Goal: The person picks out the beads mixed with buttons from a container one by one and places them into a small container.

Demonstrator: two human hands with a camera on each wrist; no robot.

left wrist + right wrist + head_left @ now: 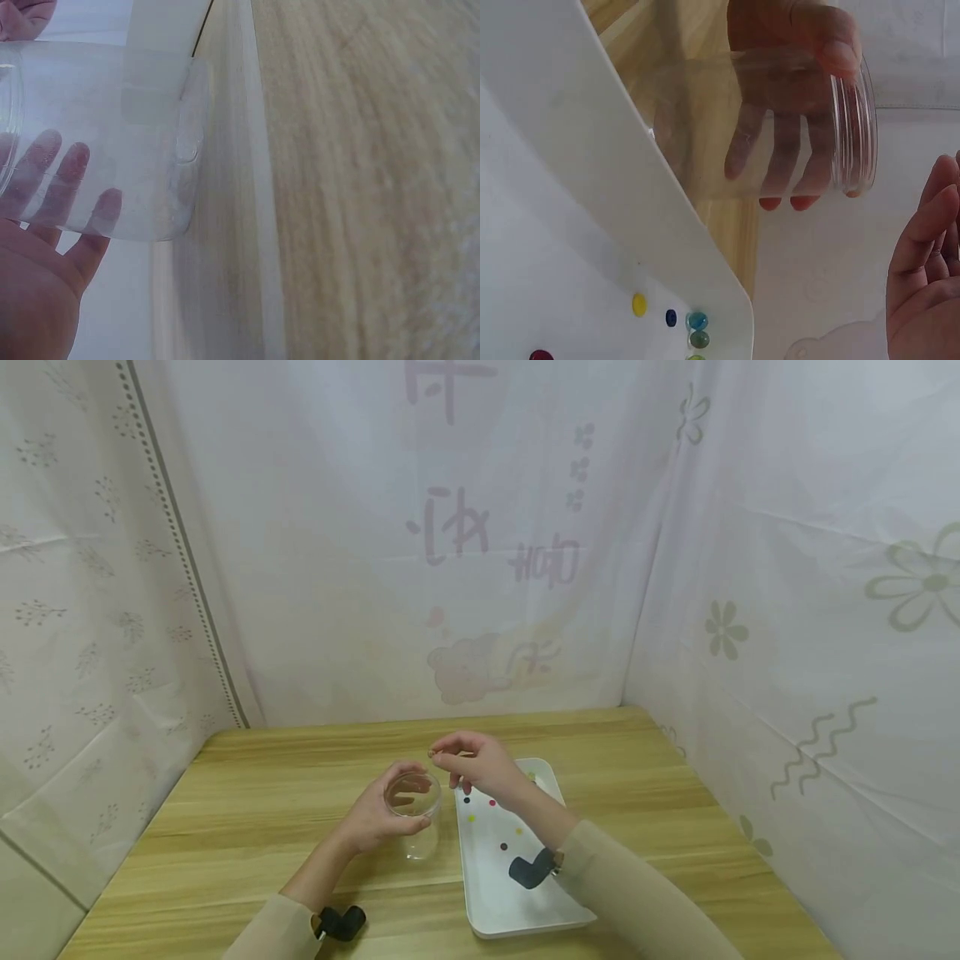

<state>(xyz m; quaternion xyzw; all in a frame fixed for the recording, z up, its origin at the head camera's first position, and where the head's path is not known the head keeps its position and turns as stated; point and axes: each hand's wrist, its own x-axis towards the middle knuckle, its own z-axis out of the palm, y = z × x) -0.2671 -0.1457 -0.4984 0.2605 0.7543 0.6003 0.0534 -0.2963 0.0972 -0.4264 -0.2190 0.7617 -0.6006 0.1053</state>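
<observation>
A clear plastic jar (pixel 422 843) stands upright on the table with its mouth upward. My left hand (pixel 377 810) grips it near the rim, the thumb on the near side and the fingers around the far side. Through the jar's wall the fingers show in both wrist views. Above and slightly to the right of the mouth is my right hand (pixel 480 768), pinching a small dark roundish piece (pixel 431 753) between thumb and fingertips. That piece is too small to name surely. In the right wrist view, its fingertips are cut off by the edge.
Right of the jar lies a white tray (pixel 487 893), partly under my right forearm. Several small coloured discs and balls are scattered in it, among them a yellow disc (pixel 639 304), a dark blue disc (pixel 671 318) and a blue glass marble (pixel 698 321). Patterned curtains (pixel 337 568) enclose the wooden table (pixel 247 810).
</observation>
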